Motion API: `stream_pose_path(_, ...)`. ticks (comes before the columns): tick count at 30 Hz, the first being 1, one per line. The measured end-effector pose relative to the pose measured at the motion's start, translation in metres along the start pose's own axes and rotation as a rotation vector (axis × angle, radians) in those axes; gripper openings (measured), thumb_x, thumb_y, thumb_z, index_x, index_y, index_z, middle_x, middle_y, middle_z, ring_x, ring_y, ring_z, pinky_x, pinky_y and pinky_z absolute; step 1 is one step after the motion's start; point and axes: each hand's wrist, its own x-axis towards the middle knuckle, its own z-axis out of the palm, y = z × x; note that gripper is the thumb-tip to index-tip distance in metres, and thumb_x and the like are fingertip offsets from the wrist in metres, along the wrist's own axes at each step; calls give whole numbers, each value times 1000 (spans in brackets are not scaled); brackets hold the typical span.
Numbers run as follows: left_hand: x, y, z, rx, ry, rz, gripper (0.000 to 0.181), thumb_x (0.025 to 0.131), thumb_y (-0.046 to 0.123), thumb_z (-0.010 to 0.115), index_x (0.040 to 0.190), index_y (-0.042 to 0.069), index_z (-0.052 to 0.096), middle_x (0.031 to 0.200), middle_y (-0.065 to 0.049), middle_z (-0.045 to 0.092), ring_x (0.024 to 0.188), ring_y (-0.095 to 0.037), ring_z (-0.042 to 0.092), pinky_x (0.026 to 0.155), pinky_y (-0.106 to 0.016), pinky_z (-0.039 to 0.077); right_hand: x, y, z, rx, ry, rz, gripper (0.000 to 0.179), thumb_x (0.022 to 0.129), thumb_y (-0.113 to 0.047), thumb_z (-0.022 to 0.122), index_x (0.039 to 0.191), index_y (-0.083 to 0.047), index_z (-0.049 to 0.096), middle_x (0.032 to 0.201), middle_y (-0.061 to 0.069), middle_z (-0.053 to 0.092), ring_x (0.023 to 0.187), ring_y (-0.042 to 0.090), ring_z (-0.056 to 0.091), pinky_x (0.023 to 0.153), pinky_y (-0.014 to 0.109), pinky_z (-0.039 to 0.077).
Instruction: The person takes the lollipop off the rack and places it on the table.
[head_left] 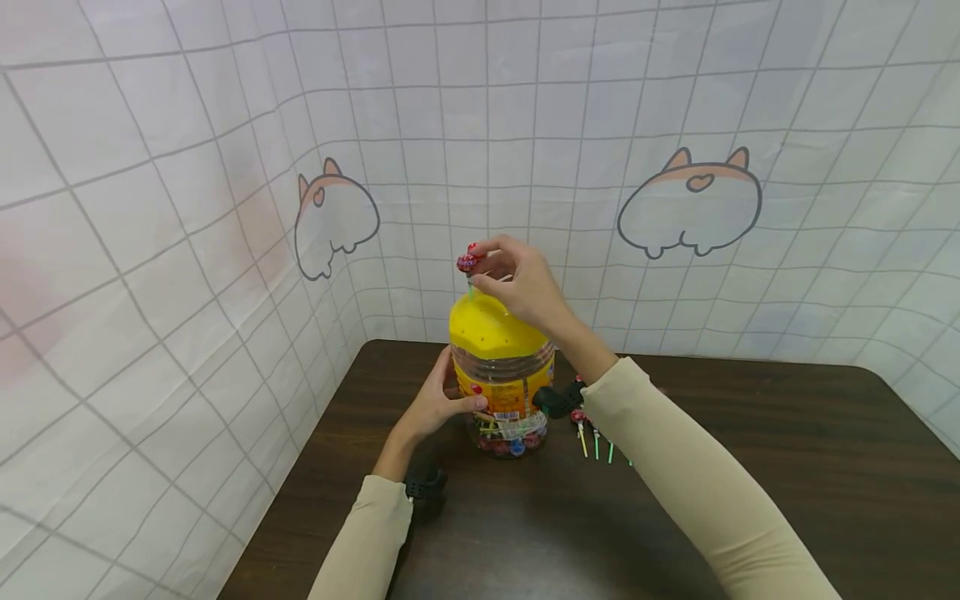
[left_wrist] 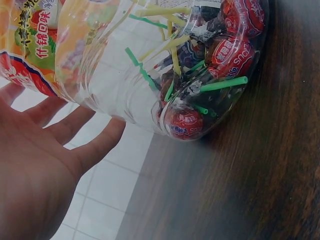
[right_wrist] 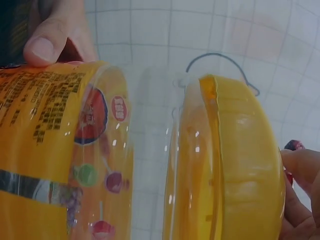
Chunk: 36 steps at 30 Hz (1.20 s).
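A clear plastic jar point(head_left: 498, 367) with a yellow lid point(head_left: 487, 325) stands upright on the table. Wrapped lollipops point(left_wrist: 230, 57) with green and yellow sticks lie in its bottom. My left hand point(head_left: 435, 408) holds the jar's left side, thumb on the front label and fingers spread round the wall. Above the lid, my right hand point(head_left: 517, 279) pinches at a red-wrapped lollipop point(head_left: 467, 263) whose green stick points down to the lid top. A second red wrapper shows by the fingertips; whether it is a separate lollipop in the hand is unclear.
Several lollipops point(head_left: 579, 417) lie in a row on the dark wooden table point(head_left: 465, 533), right of the jar and partly behind the right forearm. White gridded cloth point(head_left: 495, 167) hangs behind and to the left. Each wrist wears a black band point(head_left: 426, 483).
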Motion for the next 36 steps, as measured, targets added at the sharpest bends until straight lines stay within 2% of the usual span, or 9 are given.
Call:
stream_pose_path(12, -1, 0, 1, 3, 5, -3, 90, 91, 24, 79, 159, 35, 21, 150, -5, 45, 133, -30, 53, 107, -49, 53, 2, 0, 7, -10, 54, -23, 28, 93, -4, 72, 120, -8, 63, 99, 12, 76, 85, 24, 69, 79, 31, 55)
stream_pose_path(20, 0, -2, 1, 19, 14, -2, 91, 91, 29, 80, 160, 35, 21, 149, -7, 46, 132, -32, 53, 108, -54, 51, 2, -3, 5, 88, 160, -76, 30, 95, -8, 70, 124, -9, 61, 103, 14, 76, 84, 24, 69, 74, 25, 57)
stream_pose_path(27, 0, -2, 1, 12, 19, -3, 90, 90, 27, 80, 159, 34, 23, 149, -7, 47, 132, -32, 53, 107, -53, 52, -11, -7, -16, 171, 152, -81, 35, 95, -5, 69, 129, -6, 60, 102, 17, 73, 84, 27, 68, 71, 23, 54)
stream_pose_path(32, 0, 0, 2, 17, 23, 3, 90, 89, 29, 81, 158, 34, 24, 148, -7, 47, 130, -31, 54, 105, -52, 54, -29, -1, -36, 183, 143, -40, 36, 96, -8, 69, 131, -8, 60, 103, 16, 70, 85, 25, 67, 72, 24, 57)
stream_pose_path(36, 2, -2, 3, 15, 12, 16, 90, 90, 28, 81, 159, 34, 23, 149, -6, 46, 132, -31, 53, 106, -52, 53, -49, 10, -57, 205, 121, -11, 37, 96, -8, 69, 132, -8, 59, 102, 10, 69, 83, 21, 68, 68, 26, 59)
